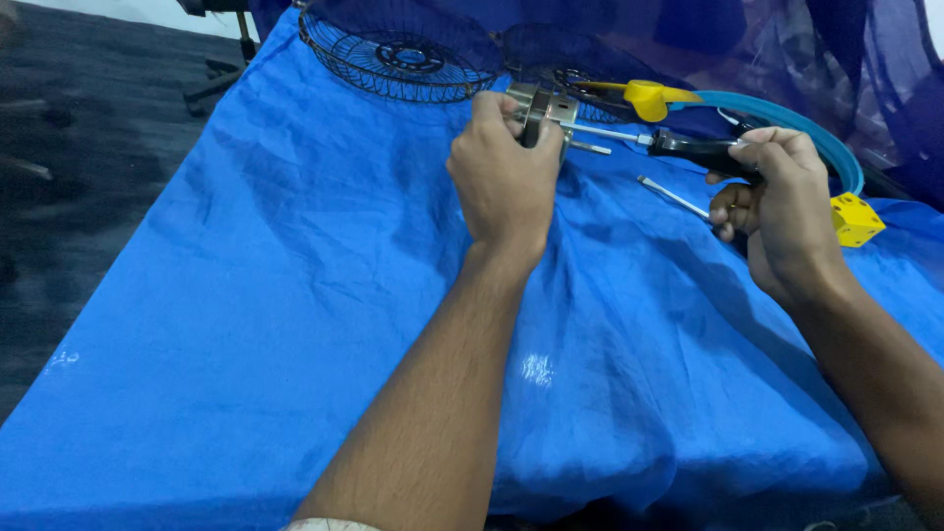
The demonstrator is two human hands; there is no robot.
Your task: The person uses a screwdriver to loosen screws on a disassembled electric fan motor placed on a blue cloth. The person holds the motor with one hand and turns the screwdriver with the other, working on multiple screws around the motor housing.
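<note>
The left hand (503,177) has its fingers closed round a small metal motor block (544,110) near the blue-clothed counter's (295,324) far edge. The right hand (777,211) grips a black-handled screwdriver (688,149), tip at the block. Left of the arms the cloth lies open. A yellow cube-shaped piece (855,219) sits beside the right hand, wire fan guards (398,54) behind.

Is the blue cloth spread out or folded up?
Spread out. The blue cloth lies open across the whole surface, only wrinkled, under the left hand, the right hand and the fan grille.
</note>
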